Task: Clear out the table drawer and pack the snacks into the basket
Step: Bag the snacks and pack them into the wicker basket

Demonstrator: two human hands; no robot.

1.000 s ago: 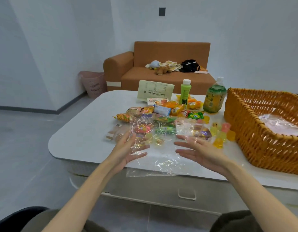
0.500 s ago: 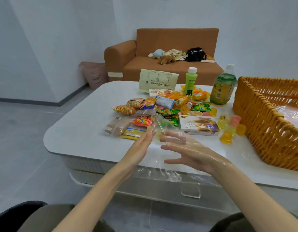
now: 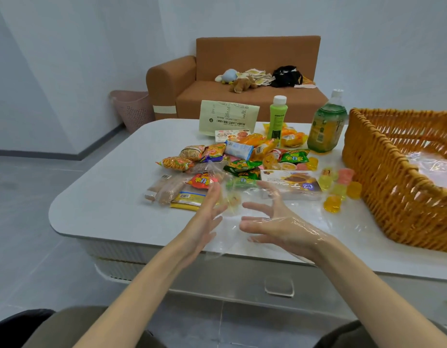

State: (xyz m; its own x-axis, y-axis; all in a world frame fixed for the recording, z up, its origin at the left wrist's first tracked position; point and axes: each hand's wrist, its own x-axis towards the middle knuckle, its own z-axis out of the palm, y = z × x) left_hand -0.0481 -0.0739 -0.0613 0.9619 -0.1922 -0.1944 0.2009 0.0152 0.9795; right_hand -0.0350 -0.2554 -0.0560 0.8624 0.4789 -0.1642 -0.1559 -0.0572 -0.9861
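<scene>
left hand (image 3: 207, 214): flat, fingers straight, gripping nothing, edge against the clear plastic bag (image 3: 230, 232), well left of the basket (image 3: 393, 177)
right hand (image 3: 275, 222): fingers spread wide + a bit bent, film over it up to the wrist, btwn left hand and basket
snacks (image 3: 242, 159): piled on the desk (image 3: 104, 202) left of basket; jelly cups (image 3: 339, 189) just beside its wall
bottles (image 3: 326, 129): 2, upright, back-left of basket
drawer (image 3: 279, 285): below-left of basket, front looks closed
</scene>
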